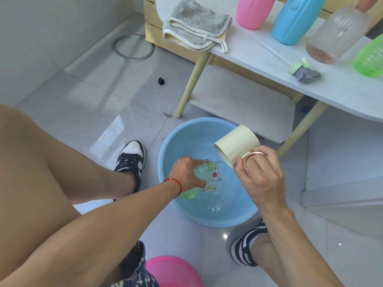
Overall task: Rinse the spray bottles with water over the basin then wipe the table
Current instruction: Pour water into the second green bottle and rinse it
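**Green bottle being rinsed over the blue basin**

The white table (259, 52) is standing behind the blue basin (186, 133), its wooden legs coming down just beyond the basin's far rim and its lower shelf lying close over that rim. The blue basin is sitting on the tiled floor between the person's two sneakered feet, holding a shallow pool of water with ripples in it. A pink basin (176, 270) is showing at the bottom edge, on the near side of the blue basin and apart from it.

On the tabletop, beyond the blue basin, a grey folded cloth (196, 23) is hanging over the left edge. To its right a pink bottle (252, 11), a blue bottle (294, 21), a clear ribbed bottle (339, 34) and a green ribbed bottle (371, 56) are standing in a row, and a grey-and-green spray head (306, 71) is lying on its side near the front edge.

Over the blue basin, the right hand (261, 179) is gripping a cream cup (236, 146) by its rose-gold handle, tipping its mouth down and left so that water is running out. The left hand (186, 172), a red cord at its wrist, is wrapping its fingers round a pale green bottle (201, 172), holding it tilted above the water with its open neck pointing up toward the cup's lip.
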Demonstrator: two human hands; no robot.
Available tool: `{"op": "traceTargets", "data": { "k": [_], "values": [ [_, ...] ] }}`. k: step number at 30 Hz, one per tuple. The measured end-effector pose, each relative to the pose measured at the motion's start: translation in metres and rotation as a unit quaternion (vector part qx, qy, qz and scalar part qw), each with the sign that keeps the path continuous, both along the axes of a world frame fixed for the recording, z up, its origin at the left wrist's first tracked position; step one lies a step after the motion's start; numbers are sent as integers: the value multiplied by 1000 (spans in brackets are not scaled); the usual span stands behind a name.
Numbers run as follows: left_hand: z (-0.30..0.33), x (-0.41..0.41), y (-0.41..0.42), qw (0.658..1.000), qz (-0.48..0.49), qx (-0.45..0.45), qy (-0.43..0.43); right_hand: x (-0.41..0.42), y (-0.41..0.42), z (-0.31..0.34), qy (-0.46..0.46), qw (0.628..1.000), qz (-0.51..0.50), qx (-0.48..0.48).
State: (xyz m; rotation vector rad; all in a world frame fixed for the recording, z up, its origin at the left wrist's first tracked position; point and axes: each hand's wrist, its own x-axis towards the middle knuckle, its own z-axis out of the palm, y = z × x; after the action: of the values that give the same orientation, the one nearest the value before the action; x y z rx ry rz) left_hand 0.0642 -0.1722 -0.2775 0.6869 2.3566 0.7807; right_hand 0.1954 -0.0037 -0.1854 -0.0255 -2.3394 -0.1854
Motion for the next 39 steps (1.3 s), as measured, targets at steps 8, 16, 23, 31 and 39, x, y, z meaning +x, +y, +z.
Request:
{"op": "traceTargets", "data": {
  "k": [8, 16, 23, 31, 39],
  "values": [
    [-6, -4, -1, 998, 24, 22, -45, -6, 12, -27, -83, 948, -148, -271],
    [-14, -16, -13, 964, 169, 96, -182, -9, 21, -97, -369, 835, -287, -290],
    [-12, -21, -28, 952, 173, 141, -211, -2, -5, -149, -470, 743, -372, -298],
    [1, -25, -41, 959, 183, 137, -168, -20, -30, -137, -399, 744, -177, -506],
    [8, -25, -43, 970, 167, 129, -120, -20, -14, -113, -234, 594, -247, -729]
  ]
}}
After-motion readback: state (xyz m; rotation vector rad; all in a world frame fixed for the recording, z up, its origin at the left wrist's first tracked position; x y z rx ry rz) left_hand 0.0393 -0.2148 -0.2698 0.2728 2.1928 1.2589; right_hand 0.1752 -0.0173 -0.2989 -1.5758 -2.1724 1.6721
